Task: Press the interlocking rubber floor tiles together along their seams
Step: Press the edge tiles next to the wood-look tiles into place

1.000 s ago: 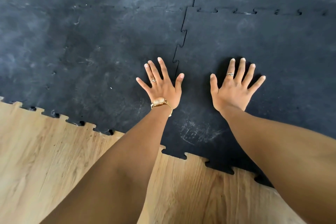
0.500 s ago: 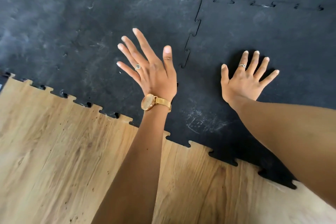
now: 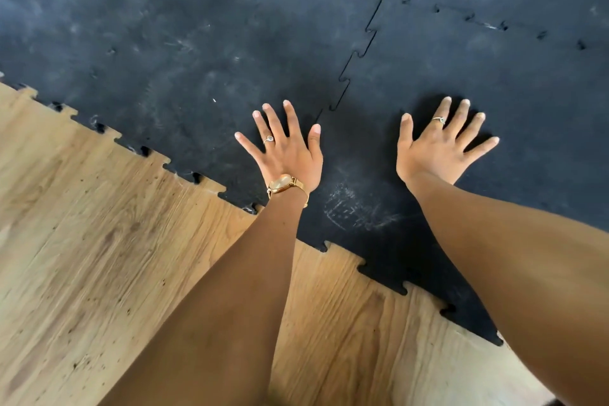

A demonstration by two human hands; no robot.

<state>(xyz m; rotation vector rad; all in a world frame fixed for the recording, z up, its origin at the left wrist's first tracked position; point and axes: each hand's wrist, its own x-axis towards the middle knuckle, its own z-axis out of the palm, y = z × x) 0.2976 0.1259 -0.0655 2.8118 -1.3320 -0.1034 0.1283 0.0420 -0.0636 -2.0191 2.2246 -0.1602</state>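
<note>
Two bare hands are all I have in view, both spread wide with nothing grasped: the left hand (image 3: 286,155) lies palm down on the black rubber tile (image 3: 184,53) left of the toothed seam (image 3: 357,54), thumb tip almost on the seam line, though I cannot tell whether the palm presses flat or only the fingers touch; the right hand (image 3: 440,145) is flat on the neighbouring tile (image 3: 514,82), well to the right of that seam. Both forearms run out of the lower edge, so elbows and body are cut off. The seam disappears under shadow between the hands, and I cannot follow it down to the mat's near edge. I count one long seam running up and away, and one cross seam (image 3: 504,26) heading right from it near the top, faint and only marked by its small notches. That suggests three or four black tiles, but the top corners are cut off and the left area is too scuffed for me to make out joints. I count two rings, one on each hand, and one gold wristwatch (image 3: 284,183) on the left wrist. One wood-look floor (image 3: 99,257) fills the lower left, and the mat's toothed near edge lies against it.
</note>
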